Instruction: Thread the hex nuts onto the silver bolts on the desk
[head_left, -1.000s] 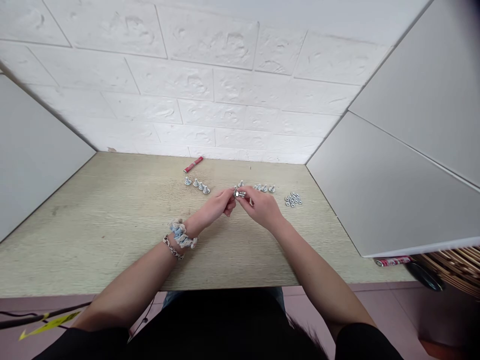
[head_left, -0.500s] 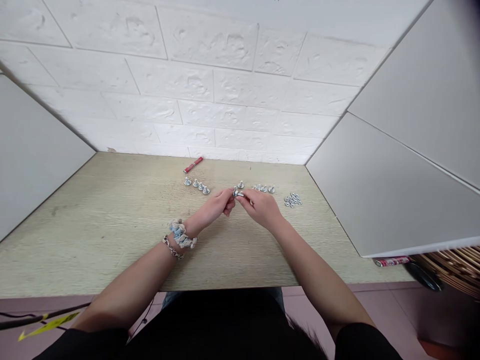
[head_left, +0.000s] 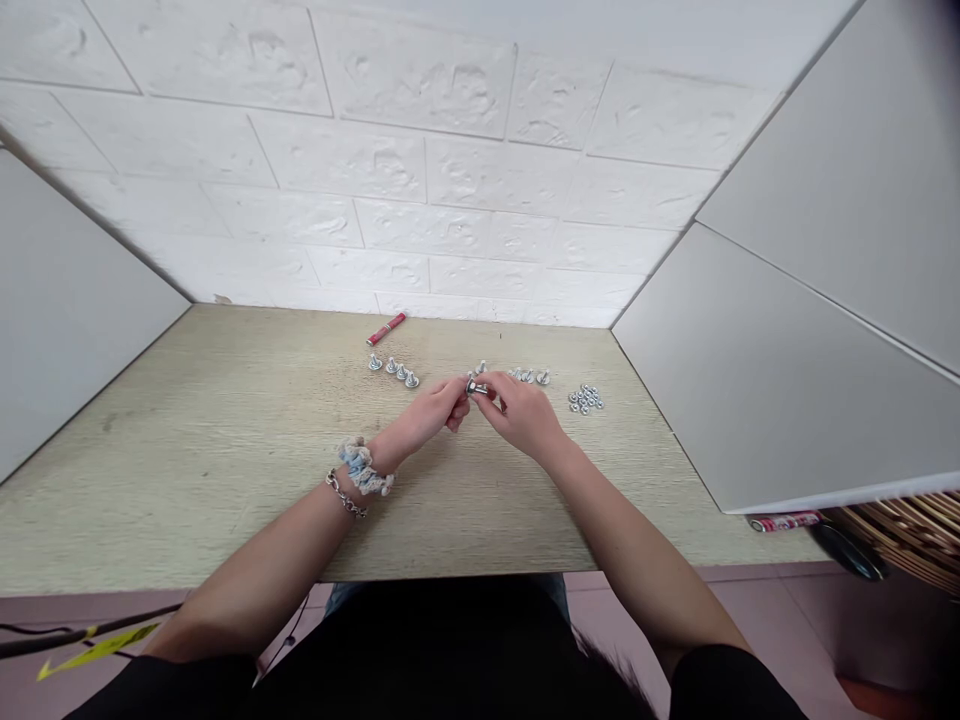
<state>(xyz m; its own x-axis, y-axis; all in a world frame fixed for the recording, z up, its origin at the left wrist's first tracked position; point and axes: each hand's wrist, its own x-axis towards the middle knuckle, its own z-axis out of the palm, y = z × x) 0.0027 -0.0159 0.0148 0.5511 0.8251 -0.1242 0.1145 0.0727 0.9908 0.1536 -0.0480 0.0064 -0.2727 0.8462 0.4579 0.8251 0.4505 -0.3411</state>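
Between my two hands, above the middle of the table, is a silvery bolt (head_left: 477,389) with a wide flange or nut at its left end. My left hand (head_left: 441,405) is closed, its thumb and forefinger pinching the wide end. On the other side, the thumb and forefinger of my right hand (head_left: 519,408) close on the shank. Just behind my fingers stands another bolt (head_left: 481,367), partly hidden. More upright bolts (head_left: 528,377) stand beyond my right hand. Several bolts (head_left: 402,372) stand in a slanting row to the left.
A cluster of small nuts (head_left: 585,400) lies to the right on the table (head_left: 247,440). Near the back wall lies a red tube-shaped stick (head_left: 386,330). White panels (head_left: 795,360) flank the table. At the right edge are a red-patterned tube (head_left: 784,522) and a dark oval object (head_left: 849,550).
The fingers of my right hand have shifted up and over the bolt, the forefinger now nearer its wide end. My left hand stays in place.
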